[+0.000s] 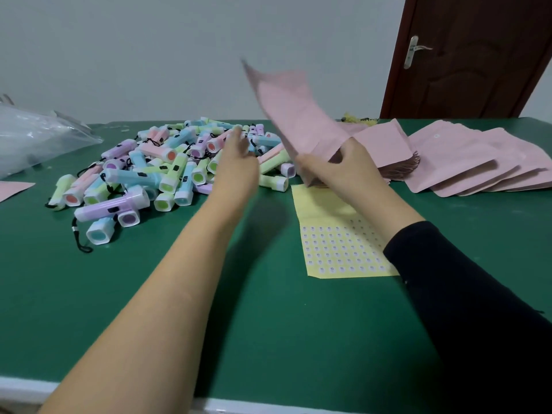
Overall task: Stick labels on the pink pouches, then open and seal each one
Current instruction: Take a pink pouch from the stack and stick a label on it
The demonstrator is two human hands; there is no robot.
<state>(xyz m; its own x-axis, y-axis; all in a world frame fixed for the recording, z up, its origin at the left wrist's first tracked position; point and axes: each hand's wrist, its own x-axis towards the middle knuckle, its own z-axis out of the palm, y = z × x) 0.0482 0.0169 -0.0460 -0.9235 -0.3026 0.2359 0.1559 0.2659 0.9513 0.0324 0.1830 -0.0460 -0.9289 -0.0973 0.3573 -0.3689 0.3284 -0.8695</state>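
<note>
My right hand (343,170) grips the lower end of a pink pouch (288,112), which stands tilted up and to the left in the air, blurred. My left hand (236,158) reaches with straight fingers over the pile of small pastel flashlights (167,171) and holds nothing. A yellow label sheet (337,234) with rows of small round stickers lies flat on the green table, just under my right wrist. More pink pouches (466,159) lie fanned out at the right, with a stack (385,144) behind my right hand.
A clear plastic bag (35,135) lies at the far left, with one pink pouch corner (13,188) below it. The green table (268,324) has a white front edge. A brown door (478,55) stands behind at the right.
</note>
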